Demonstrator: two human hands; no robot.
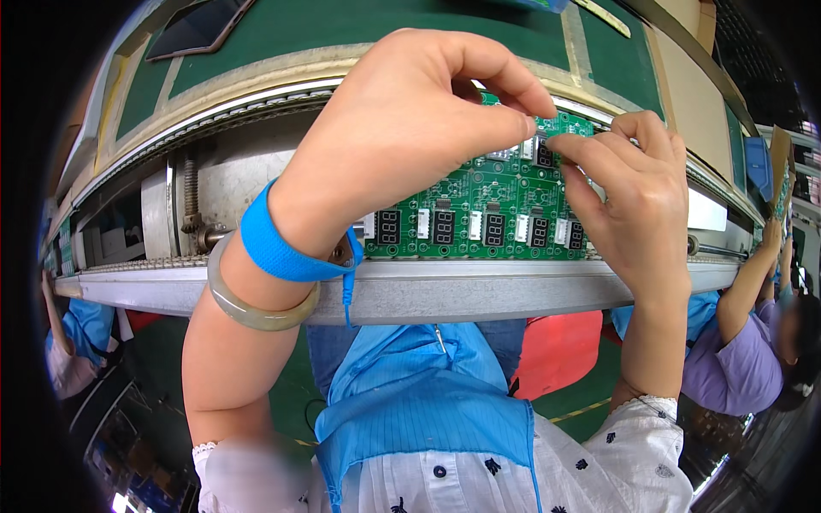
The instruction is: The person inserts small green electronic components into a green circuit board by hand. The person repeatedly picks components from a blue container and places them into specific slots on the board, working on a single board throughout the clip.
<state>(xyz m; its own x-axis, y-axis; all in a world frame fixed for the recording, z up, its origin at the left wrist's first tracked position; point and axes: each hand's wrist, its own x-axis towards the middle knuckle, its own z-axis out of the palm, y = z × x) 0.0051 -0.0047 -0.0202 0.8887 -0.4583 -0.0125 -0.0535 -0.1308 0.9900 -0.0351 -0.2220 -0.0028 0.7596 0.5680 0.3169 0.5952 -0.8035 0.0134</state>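
Observation:
A green circuit board panel (462, 192) lies across the conveyor rails, carrying black digit displays and white connectors. My right hand (629, 184) has its index finger and thumb curled at the right side of one digit display (543, 153) in the upper row, gripping it at that edge. My left hand (419, 107) arches over the panel's upper left, covering much of the upper row. Its thumb and index finger come together just above that display; anything between them is hidden. In the lower row, a digit display (493, 229) stands beside a white connector (475, 226).
A metal conveyor rail (479, 291) runs along the near side, with a chain-edged rail behind. A dark tablet-like device (201, 27) lies on the green surface at far left. Another person in a purple top (735, 368) works on the right; a blue bin (757, 167) stands beyond.

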